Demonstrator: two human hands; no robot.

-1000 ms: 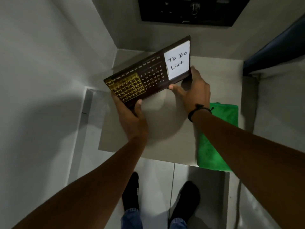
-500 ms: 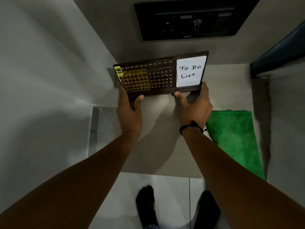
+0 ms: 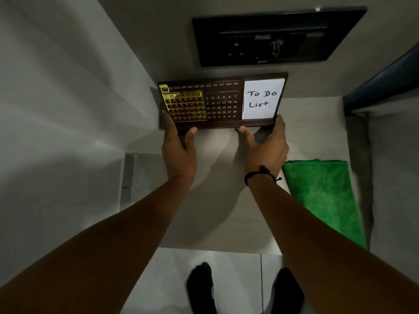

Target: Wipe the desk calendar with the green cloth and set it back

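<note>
A dark brown desk calendar [image 3: 223, 105] with a gold date grid and a white "To Do List" note stands level near the back of a small pale table [image 3: 226, 211]. My left hand [image 3: 179, 150] grips its lower left corner, thumb on the front edge. My right hand [image 3: 264, 148] holds its lower right end, fingers spread along the bottom edge. The green cloth [image 3: 322, 198] lies flat on the table's right side, beside my right wrist, untouched.
A black wall panel [image 3: 269, 39] with sockets hangs just behind the calendar. White walls close in on the left. A dark blue edge [image 3: 385, 85] sits at the right. My socked feet [image 3: 201, 288] stand on the tiled floor below the table's front edge.
The calendar went from tilted with its left end low to level, and moved back toward the wall panel. Both hands stayed on it. The cloth has not moved.
</note>
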